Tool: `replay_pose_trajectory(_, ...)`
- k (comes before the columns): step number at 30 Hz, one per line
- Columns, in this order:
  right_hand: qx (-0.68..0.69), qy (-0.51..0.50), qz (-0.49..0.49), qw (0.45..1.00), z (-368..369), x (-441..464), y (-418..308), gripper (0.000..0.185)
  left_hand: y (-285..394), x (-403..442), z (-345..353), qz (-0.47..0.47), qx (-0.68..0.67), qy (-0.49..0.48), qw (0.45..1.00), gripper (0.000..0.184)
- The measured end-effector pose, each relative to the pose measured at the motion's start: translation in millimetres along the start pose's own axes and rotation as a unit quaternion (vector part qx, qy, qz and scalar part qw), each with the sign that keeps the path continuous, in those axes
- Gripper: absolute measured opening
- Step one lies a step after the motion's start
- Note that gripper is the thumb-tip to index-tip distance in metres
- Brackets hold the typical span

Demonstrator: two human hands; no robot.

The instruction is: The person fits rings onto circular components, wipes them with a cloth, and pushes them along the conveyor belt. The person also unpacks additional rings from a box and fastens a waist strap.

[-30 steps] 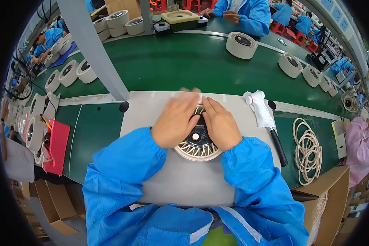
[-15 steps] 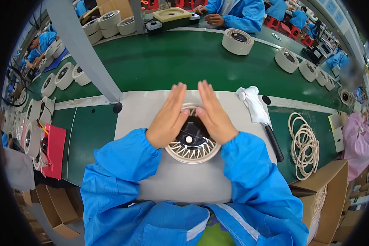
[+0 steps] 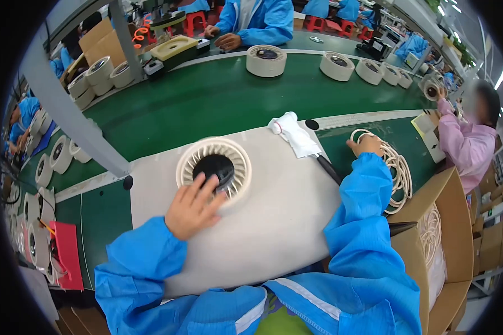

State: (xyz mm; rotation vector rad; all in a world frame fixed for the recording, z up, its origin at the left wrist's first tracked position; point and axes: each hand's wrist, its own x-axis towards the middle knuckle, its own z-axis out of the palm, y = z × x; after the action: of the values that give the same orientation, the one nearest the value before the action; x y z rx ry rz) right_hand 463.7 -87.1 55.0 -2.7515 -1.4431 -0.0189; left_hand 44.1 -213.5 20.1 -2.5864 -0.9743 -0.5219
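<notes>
A round cream wheel-like part (image 3: pixel 239 162) with slanted ribs and a black centre lies on the grey mat (image 3: pixel 279 206). Over its lower edge my left hand (image 3: pixel 194 207) rests with fingers spread, the fingertips at the black centre. My right hand (image 3: pixel 368 146) is at the top of a coil of cream cord (image 3: pixel 399 178) on the green surface, its fingers curled at the strands. Between them lies a tool with a black handle (image 3: pixel 328 168) and a head wrapped in white cloth (image 3: pixel 296 135).
Several similar round parts (image 3: pixel 266 61) stand along the green conveyor (image 3: pixel 207 114). A grey post (image 3: pixel 75 109) rises at the left, near a red bin (image 3: pixel 68 255). An open carton (image 3: pixel 458 223) with cord is at the right, by a person in pink (image 3: pixel 466 139). Another person in blue (image 3: pixel 262 22) sits across.
My hands have parted: the right moved to the cord coil, the left stays at the round part. That part now shows its ribbed face and sits further left. The view has turned right.
</notes>
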Motion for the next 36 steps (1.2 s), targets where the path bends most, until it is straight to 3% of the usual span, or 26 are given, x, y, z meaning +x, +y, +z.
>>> replay_pose_trajectory(2, -0.011, 0.01, 0.004, 1.0, 11, 1, 3, 0.04, -30, 23, 17, -0.019, -0.01, 0.042, 0.999, 0.07)
replay_pose_trajectory(7, -0.023, 0.028, 0.009, 0.999, 45, 16, 3, 0.036, -107, 75, 62, -0.117, 0.069, 0.03, 0.99, 0.068)
replay_pose_trajectory(9, -0.02, 0.033, 0.006, 0.999, 44, 26, 7, 0.036, -115, 85, 69, -0.236, 0.108, 0.019, 0.966, 0.07)
replay_pose_trajectory(10, 0.028, 0.091, -0.023, 0.995, 39, 24, 12, 0.032, -114, 87, 70, -0.296, 0.123, 0.012, 0.947, 0.072)
replay_pose_trajectory(12, 0.122, 0.199, -0.085, 0.969, 34, 24, 22, 0.025, -107, 78, 72, -0.306, 0.1, 0.037, 0.946, 0.072)
replay_pose_trajectory(13, 0.123, 0.197, -0.09, 0.968, 38, 32, 28, 0.025, -102, 72, 71, -0.309, 0.079, 0.063, 0.946, 0.072)
replay_pose_trajectory(15, 0.401, 0.315, -0.118, 0.852, 49, 47, 32, 0.016, -98, 59, 66, -0.317, 0.065, 0.084, 0.943, 0.072)
replay_pose_trajectory(16, 0.405, 0.308, -0.122, 0.852, 41, 39, 26, 0.016, -97, 53, 62, -0.315, 0.052, 0.09, 0.944, 0.072)
replay_pose_trajectory(17, 0.598, 0.187, -0.106, 0.772, 29, 32, 25, 0.015, -96, 44, 58, -0.313, 0.041, 0.095, 0.944, 0.073)
replay_pose_trajectory(18, 0.756, 0.054, -0.081, 0.647, 15, 22, 22, 0.016, -95, 35, 54, -0.312, 0.03, 0.1, 0.944, 0.073)
replay_pose_trajectory(23, 0.779, 0.033, -0.158, 0.606, -36, -38, -24, 0.012, -85, 6, 49, -0.332, -0.033, 0.08, 0.939, 0.069)
replay_pose_trajectory(25, 0.754, -0.043, -0.276, 0.595, -51, -72, -54, 0.017, -79, 5, 47, -0.34, -0.078, 0.102, 0.932, 0.068)
replay_pose_trajectory(29, 0.785, -0.426, -0.318, 0.318, -35, -101, -101, 0.026, -74, 5, 43, -0.342, -0.117, 0.115, 0.925, 0.066)
replay_pose_trajectory(31, 0.738, -0.558, -0.315, 0.214, -13, -107, -120, 0.027, -70, 8, 42, -0.342, -0.127, 0.117, 0.924, 0.066)
replay_pose_trajectory(32, 0.736, -0.56, -0.316, 0.212, -1, -108, -126, 0.027, -68, 9, 40, -0.332, -0.148, 0.12, 0.924, 0.064)
replay_pose_trajectory(34, 0.651, -0.555, -0.196, 0.48, 25, -112, -135, 0.026, -65, 7, 37, -0.313, -0.192, 0.124, 0.922, 0.06)
replay_pose_trajectory(35, 0.649, -0.558, -0.195, 0.48, 36, -116, -137, 0.026, -65, 4, 39, -0.317, -0.192, 0.122, 0.921, 0.06)
replay_pose_trajectory(36, 0.617, -0.452, -0.253, 0.593, 45, -121, -138, 0.025, -65, 2, 41, -0.292, -0.216, 0.082, 0.928, 0.056)
